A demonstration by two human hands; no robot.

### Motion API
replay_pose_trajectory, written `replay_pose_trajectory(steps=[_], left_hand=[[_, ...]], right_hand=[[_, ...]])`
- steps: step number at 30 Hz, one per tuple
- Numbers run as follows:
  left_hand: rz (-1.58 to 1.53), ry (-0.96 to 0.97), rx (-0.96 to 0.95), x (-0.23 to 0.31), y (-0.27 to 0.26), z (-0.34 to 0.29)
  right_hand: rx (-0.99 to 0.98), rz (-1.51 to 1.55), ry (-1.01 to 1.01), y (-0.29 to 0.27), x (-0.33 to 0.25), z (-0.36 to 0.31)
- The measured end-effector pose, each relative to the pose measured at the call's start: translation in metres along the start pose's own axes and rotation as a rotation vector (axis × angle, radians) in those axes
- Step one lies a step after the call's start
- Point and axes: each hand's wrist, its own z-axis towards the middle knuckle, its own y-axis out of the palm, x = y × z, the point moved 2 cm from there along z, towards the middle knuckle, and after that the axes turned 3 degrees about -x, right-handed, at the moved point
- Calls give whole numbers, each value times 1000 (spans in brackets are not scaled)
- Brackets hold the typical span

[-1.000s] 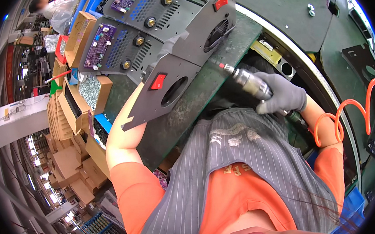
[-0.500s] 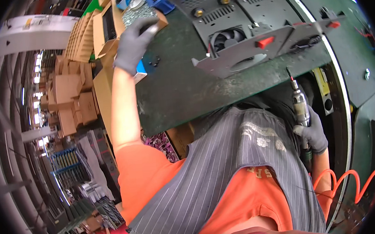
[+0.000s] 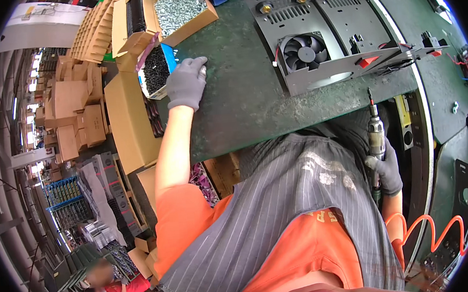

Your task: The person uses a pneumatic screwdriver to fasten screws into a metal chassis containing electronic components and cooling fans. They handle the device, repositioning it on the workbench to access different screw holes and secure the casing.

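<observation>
- Left hand (image 3: 187, 83), in a grey glove, is out at full stretch on the green bench top (image 3: 242, 107), fingers curled loosely down at the lip of a small blue-edged box of dark screws (image 3: 155, 70); whether it has anything pinched, I cannot tell.
- That screw box sits at the bench's left edge, tilted, with a pinkish flap standing at its upper corner.
- Just above it, an open brown carton of shiny silver screws (image 3: 180, 11) lies on the bench, wide and shallow.
- Left of both, a brown carton with a dark slot of contents (image 3: 133, 14) stands beside a row of folded tan cardboard (image 3: 93, 28) stacked like steps.
- Below the bench edge, a long plain brown carton (image 3: 126, 121) lies on its side, with more tan boxes (image 3: 74, 114) piled further left.
- Right hand (image 3: 386, 170), grey-gloved too, is wrapped tight around a pneumatic screwdriver (image 3: 375, 136), held low beside the body with the bit pointing up towards the bench edge.
- An orange coiled air hose (image 3: 429, 224) loops away below that hand.
- On the bench, a black metal chassis panel (image 3: 317, 15) lies flat with a round black fan (image 3: 304, 51) and three brass-coloured connectors along its top.
- A grey panel with a red switch (image 3: 369, 60) juts out beside the fan, over the bench edge.
- Top left, a white oblong sign (image 3: 46, 21) hangs above the aisle.
</observation>
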Motion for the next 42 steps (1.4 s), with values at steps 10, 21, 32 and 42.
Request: replay_pose_trajectory(steps=[10, 21, 32, 42], left_hand=[[85, -36, 8, 1, -9, 19], [-2018, -108, -765, 109, -11, -76], [-1662, 48, -654, 222, -14, -55], [-1297, 220, -772, 250, -31, -26]], right_hand=[[6, -24, 25, 2, 7, 0], [-258, 51, 131, 32, -42, -20], [-430, -141, -31, 27, -56, -37], [-425, -55, -31, 1, -44, -45]])
